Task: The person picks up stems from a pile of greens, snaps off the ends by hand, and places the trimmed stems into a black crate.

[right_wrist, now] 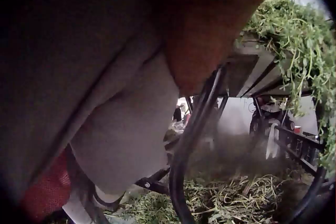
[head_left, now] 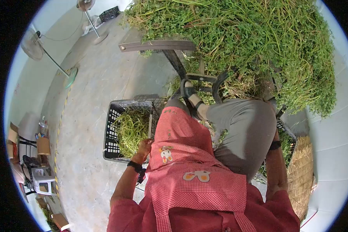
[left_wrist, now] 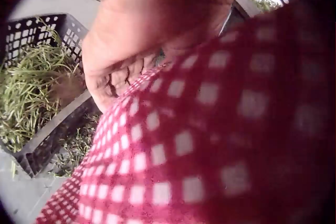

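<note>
My left hand (head_left: 144,147) is at the left edge of the red checked apron (head_left: 181,158), beside the thigh. In the left wrist view its fingers (left_wrist: 122,79) curl in at the apron's cloth and grip it; the fingertips are hidden behind the cloth. Close by stands a black plastic crate (head_left: 109,133) with cut green stems (head_left: 132,129) inside. My right hand (right_wrist: 202,40) is down beside the raised right leg (head_left: 245,131). The leg hides it in the head view, and the right wrist view shows only a dark, blurred part, with its fingers out of sight.
A large heap of leafy green plants (head_left: 251,42) covers the table ahead, over black metal legs (head_left: 174,63). Loose stems (right_wrist: 241,198) lie beneath it. A woven straw piece (head_left: 299,174) is at the right. Fans (head_left: 71,77) and a white stool (head_left: 43,179) stand to the left.
</note>
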A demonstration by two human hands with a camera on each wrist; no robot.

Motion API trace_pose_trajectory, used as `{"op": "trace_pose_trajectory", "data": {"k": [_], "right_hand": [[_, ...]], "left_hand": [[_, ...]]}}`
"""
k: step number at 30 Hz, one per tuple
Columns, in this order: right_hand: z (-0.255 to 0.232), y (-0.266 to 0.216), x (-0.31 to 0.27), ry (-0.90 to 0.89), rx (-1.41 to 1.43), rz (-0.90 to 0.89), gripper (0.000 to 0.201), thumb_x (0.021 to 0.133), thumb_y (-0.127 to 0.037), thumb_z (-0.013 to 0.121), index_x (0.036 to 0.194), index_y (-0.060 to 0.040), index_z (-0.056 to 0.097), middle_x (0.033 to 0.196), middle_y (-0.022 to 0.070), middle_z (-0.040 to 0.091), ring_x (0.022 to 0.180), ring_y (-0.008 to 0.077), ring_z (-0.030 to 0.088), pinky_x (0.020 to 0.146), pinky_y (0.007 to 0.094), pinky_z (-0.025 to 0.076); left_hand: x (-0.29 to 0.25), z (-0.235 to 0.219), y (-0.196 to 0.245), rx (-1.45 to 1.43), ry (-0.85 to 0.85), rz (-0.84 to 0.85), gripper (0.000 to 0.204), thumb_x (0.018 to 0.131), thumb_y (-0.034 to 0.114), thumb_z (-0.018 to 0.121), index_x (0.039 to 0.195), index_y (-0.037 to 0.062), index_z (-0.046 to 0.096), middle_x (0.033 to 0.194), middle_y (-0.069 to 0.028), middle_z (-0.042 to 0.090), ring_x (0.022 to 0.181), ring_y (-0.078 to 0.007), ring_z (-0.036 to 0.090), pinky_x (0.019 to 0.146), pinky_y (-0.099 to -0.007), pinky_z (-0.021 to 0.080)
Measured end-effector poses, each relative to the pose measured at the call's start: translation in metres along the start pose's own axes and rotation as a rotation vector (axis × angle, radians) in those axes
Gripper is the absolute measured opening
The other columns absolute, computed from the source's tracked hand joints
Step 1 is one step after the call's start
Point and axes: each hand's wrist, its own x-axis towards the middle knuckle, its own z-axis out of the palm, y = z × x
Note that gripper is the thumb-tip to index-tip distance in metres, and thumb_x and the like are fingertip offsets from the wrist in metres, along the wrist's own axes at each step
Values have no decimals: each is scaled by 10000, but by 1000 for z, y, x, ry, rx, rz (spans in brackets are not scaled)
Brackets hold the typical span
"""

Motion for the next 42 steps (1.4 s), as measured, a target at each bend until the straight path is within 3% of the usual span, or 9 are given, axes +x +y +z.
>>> {"op": "trace_pose_trajectory", "data": {"k": [11,15,17,18,26,29,33,35,42], "right_hand": [[-19,2,-24,38,52,10,435,941,-348,407,1221,-28,494,1147,91,557,1018,174,528,888,305,425],[-22,1,-33,32,41,9,430,939,-346,415,1216,-28,497,1138,87,561,1009,171,531,884,303,428],[-23,0,-40,29,36,15,428,938,-345,419,1214,-28,499,1133,85,562,1005,170,533,882,302,430],[-21,1,-43,29,31,21,427,937,-345,422,1213,-28,499,1131,84,563,1002,169,534,881,301,431],[6,15,-23,-23,-38,41,418,933,-340,439,1202,-28,505,1113,75,570,984,163,540,874,296,438],[15,24,-9,-43,-56,66,414,932,-339,445,1199,-28,508,1106,72,572,977,161,542,871,295,441],[30,32,8,-64,-93,103,410,930,-337,454,1194,-28,511,1096,67,575,968,158,545,867,292,444],[37,42,19,-62,-135,125,408,929,-336,458,1191,-28,512,1092,65,577,963,157,547,865,291,446],[53,27,19,-66,125,452,396,920,-299,494,1202,-21,502,1095,65,578,978,150,546,868,282,447]], "left_hand": [[1,5,-2,-350,-23,-84,270,855,104,541,1070,-55,577,1040,-134,626,902,-187,585,770,-292,472],[-35,20,44,-190,-232,178,242,852,89,544,1059,-36,542,967,-75,620,830,-160,568,755,-279,482],[-25,24,37,-121,-254,143,237,858,99,542,1057,-30,536,968,-68,617,829,-150,563,757,-286,485],[-20,28,34,-643,-235,-149,246,871,114,525,1072,-27,537,1007,-90,612,860,-160,570,771,-295,488],[-63,54,119,-457,-279,-148,262,887,106,487,1089,-57,521,1059,-139,595,915,-199,582,828,-317,487],[-63,49,90,-266,-321,101,261,898,66,435,1113,-64,504,1078,-137,587,932,-210,578,860,-323,477],[-48,43,55,-490,-302,-164,439,783,176,679,1108,-60,502,1074,-134,586,938,-199,573,862,-317,462],[-43,40,33,-205,-372,260,577,692,217,774,1117,-58,499,1076,-135,588,934,-194,572,864,-308,455],[-66,46,79,94,-374,182,583,692,206,747,1153,-45,492,1091,-143,593,969,-190,569,852,-309,461]]}}
